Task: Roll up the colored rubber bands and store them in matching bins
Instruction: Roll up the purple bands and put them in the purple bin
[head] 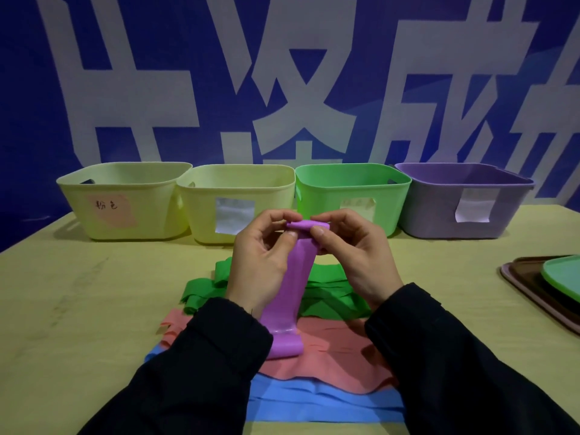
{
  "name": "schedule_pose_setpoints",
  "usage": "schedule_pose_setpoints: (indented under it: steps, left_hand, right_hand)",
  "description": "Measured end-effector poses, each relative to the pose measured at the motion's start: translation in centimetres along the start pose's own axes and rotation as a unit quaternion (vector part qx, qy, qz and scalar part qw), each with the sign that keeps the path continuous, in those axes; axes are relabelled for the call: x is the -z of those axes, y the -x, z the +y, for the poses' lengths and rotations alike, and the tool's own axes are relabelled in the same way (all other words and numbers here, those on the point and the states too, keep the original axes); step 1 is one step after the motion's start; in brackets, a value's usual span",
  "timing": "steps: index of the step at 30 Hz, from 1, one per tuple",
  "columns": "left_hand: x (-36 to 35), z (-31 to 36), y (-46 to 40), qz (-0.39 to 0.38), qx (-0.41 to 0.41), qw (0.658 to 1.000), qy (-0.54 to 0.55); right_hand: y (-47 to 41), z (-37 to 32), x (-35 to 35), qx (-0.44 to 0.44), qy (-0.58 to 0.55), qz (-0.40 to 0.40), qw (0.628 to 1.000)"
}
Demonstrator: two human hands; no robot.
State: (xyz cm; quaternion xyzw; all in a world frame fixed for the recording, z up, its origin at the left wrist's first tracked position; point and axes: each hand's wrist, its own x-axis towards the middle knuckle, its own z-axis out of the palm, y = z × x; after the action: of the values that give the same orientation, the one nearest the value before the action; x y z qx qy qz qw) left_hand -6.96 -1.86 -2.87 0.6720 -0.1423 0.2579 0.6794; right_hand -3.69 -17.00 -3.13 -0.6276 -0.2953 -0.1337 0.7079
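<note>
Barely begun: both hands' fingers pinching purple band at first roll, green band, red, blue unrolled, purple bin waiting.

A purple band, top end rolled, hangs upright before green bin and purple bin.

Two bare hands show, the left hand and the right hand, with no rings, watch or gloves on them. Each arm wears a long black sleeve, left sleeve and right sleeve, of thick matte cloth, creased, ending in a plain folded cuff at the wrist
</note>
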Motion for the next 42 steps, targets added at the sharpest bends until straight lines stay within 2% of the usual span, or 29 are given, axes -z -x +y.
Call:
schedule_pose_setpoints:
  steps: [3,6,12,14,17,19,22,24,25,28,30,33,36,40,42]
  left_hand:
    - [0.2,0.1,0.3,-0.021,0.003,0.999,0.041]
    - [0.1,0.0,0.0,0.000,-0.003,0.999,0.036]
    - [-0.3,-0.1,0.1,-0.003,0.003,0.998,0.070]
    - [0.0,-0.1,-0.1,0.005,0.007,0.998,0.056]
    - [0.1,-0.1,-0.2,0.018,0.017,0.999,0.034]
    - [-0.3,0.0,0.0,0.025,0.006,1.000,-0.017]
    - [-0.2,0.1,0.2,0.084,-0.067,0.978,-0.178]
    - [0.0,0.4,0.4,0.090,-0.116,0.968,-0.204]
    - [-0.1,0.6,0.5,0.066,-0.109,0.975,-0.180]
    - [-0.7,1.4,0.7,-0.003,0.020,1.000,-0.019]
    - [-0.8,1.3,0.4,0.002,0.068,0.996,0.052]
    - [-0.4,1.3,0.1,0.026,0.093,0.990,0.106]
    - [0.4,1.5,-0.5,0.041,0.108,0.980,0.163]
    - [0.8,1.2,-0.8,-0.016,0.086,0.990,0.113]
    - [0.5,1.1,-0.6,-0.052,0.074,0.990,0.107]
  right_hand:
    - [-0.1,0.0,0.2,0.013,-0.008,0.014,1.000]
    - [0.1,-0.1,-0.1,0.014,0.003,0.003,1.000]
    - [0.2,-0.7,-0.3,-0.025,-0.023,0.009,0.999]
    - [0.1,-0.7,-0.4,-0.046,-0.025,0.000,0.999]
    - [0.1,-0.4,-0.3,-0.020,0.007,0.000,1.000]
    - [0.0,-0.2,-0.1,0.001,0.040,0.011,0.999]
    - [0.0,-0.1,0.4,0.049,0.103,0.055,0.992]
    - [-0.1,-0.3,0.8,0.111,0.174,0.087,0.975]
    - [-0.1,-0.5,0.9,0.145,0.208,0.089,0.963]
    - [0.1,-0.7,0.6,0.217,0.278,0.066,0.934]
    - [0.4,-0.5,0.1,0.232,0.323,0.049,0.916]
    - [0.7,-0.8,-0.6,0.243,0.349,0.003,0.905]
    - [-0.5,-2.2,0.0,0.204,0.298,-0.078,0.929]
    - [-1.8,-2.0,1.0,0.104,0.197,-0.038,0.974]
    - [-1.5,-1.2,0.8,0.028,0.134,-0.067,0.988]
